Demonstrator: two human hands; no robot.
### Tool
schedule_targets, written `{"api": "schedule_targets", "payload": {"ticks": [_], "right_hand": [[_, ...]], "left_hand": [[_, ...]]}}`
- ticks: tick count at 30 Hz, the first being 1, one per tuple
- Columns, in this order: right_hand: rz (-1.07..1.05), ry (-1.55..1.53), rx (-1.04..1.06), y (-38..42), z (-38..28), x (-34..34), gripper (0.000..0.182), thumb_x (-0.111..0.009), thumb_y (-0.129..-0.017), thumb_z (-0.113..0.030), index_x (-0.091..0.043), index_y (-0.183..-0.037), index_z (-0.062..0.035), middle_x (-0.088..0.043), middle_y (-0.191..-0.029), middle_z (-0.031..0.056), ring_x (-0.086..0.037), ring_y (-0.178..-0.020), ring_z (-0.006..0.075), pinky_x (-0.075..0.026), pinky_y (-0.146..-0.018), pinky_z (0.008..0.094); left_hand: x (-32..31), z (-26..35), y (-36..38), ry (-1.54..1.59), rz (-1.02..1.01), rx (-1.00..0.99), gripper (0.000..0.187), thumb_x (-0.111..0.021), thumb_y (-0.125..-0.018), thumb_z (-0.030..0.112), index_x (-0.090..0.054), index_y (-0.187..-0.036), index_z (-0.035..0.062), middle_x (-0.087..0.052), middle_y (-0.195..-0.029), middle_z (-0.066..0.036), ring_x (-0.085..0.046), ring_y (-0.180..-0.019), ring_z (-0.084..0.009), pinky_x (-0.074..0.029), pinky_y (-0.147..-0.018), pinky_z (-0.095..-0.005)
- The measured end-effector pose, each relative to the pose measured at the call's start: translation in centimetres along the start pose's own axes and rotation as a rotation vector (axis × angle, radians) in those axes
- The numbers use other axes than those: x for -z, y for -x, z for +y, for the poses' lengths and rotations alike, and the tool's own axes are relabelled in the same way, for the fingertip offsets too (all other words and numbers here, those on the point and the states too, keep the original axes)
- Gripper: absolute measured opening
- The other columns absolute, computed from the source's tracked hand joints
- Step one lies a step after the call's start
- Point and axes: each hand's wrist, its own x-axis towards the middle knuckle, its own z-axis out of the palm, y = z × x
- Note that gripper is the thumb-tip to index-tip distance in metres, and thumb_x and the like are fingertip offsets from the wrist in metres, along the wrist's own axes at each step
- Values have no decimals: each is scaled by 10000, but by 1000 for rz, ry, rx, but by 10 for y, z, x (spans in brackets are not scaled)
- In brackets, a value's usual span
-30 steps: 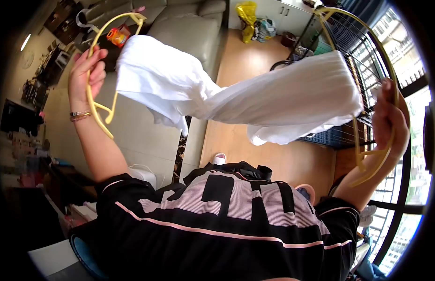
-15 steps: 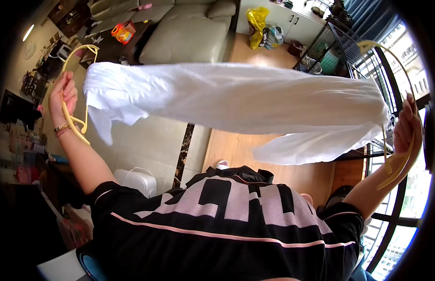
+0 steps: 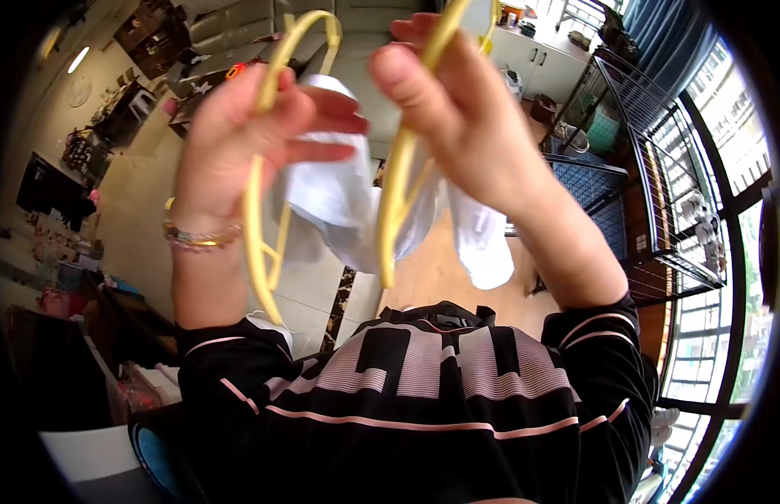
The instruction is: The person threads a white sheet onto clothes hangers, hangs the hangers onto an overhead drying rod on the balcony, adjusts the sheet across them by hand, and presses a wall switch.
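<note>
Two yellow frames of curved plastic, like hangers, stand upright and near each other. My left hand has its thumb and fingers round the left yellow frame. The right yellow frame rests in my right hand, between thumb and fingers. A white cloth hangs between and beyond the two frames in loose folds, its lower end dangling on the right. Parts of the cloth are hidden behind my hands and the frames.
Beyond the cloth is a grey sofa. A black wire cage stands on the right by the windows. A white cabinet is at the back, and a dark table with items at the back left.
Both hands have come inward from far apart, bringing the yellow frames close together. The white cloth, stretched wide before, now hangs bunched between them.
</note>
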Motion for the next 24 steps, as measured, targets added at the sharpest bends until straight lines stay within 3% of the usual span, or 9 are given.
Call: {"api": "schedule_targets", "payload": {"ticks": [2, 4, 12, 13, 14, 16, 19, 22, 24], "right_hand": [[-51, -50, 94, 2, -4, -8, 522, -583, -832, -467, -515, -1001, 22, -571, -860, 206, -580, -807, 377, -470, -719, 413], [-71, 68, 183, 4, 13, -12, 520, -550, -846, -478, -518, -1008, 14, -545, -921, 229, -549, -878, 394, -445, -771, 438], [-186, -83, 169, 21, 40, -4, 496, -550, -863, -418, -496, -1074, 28, -554, -968, 246, -534, -921, 408, -433, -794, 444], [-333, -55, 68, 22, 35, 13, 525, -573, -864, -388, -481, -1159, 36, -567, -1067, 227, -560, -991, 343, -446, -836, 394], [-301, -29, 106, 27, 44, 20, 401, -621, -851, -281, -542, -1080, 39, -607, -1013, 178, -602, -925, 241, -478, -783, 343], [-342, -194, -167, 41, 63, 42, 285, -635, -844, -183, -582, -1024, 31, -642, -924, 111, -611, -836, 145, -487, -735, 283], [-293, -195, -347, 85, 96, 45, 279, -719, -762, -217, -627, -883, 17, -647, -759, 109, -608, -680, 161, -501, -635, 292], [-392, -157, -409, 132, 114, 14, 404, -745, -727, -235, -577, -993, 18, -617, -924, 140, -597, -799, 203, -494, -715, 330], [-308, -81, -394, 148, 130, -10, 342, -730, -750, -170, -584, -993, 21, -628, -848, 98, -601, -761, 179, -487, -686, 289]], "left_hand": [[-19, -7, 8, -47, -6, 77, 239, -619, -840, 110, -464, -970, -18, -613, -948, -201, -648, -834, -294, -556, -715, -410], [-35, -14, 16, -45, 70, 126, 213, -541, -862, 25, -465, -1049, -44, -598, -901, -153, -642, -788, -258, -555, -691, -380], [-52, -49, 25, 178, 245, 32, 100, -526, -874, 55, -488, -954, 9, -574, -817, -145, -499, -632, -155, -415, -556, -253], [-48, -51, 29, 173, 237, 27, 105, -526, -872, 50, -488, -964, 15, -573, -813, -151, -497, -626, -159, -409, -558, -251], [-46, -54, 32, 167, 229, 21, 113, -527, -870, 45, -487, -973, 20, -572, -809, -158, -495, -621, -164, -402, -560, -248], [-47, -60, 37, 137, 295, 27, 140, -525, -864, 28, -483, -995, 48, -571, -791, -171, -483, -600, -167, -394, -554, -242], [-48, -70, 41, 63, 352, 48, 160, -528, -857, 20, -476, -1003, 57, -569, -775, -171, -473, -588, -159, -386, -549, -237], [-47, -79, 44, 2, 367, 47, 162, -535, -855, 28, -470, -1000, 60, -567, -774, -169, -467, -585, -151, -380, -545, -231], [-48, -77, 48, 10, 370, 77, 164, -534, -855, 31, -457, -999, 53, -555, -762, -157, -460, -583, -144, -373, -542, -226]]}}
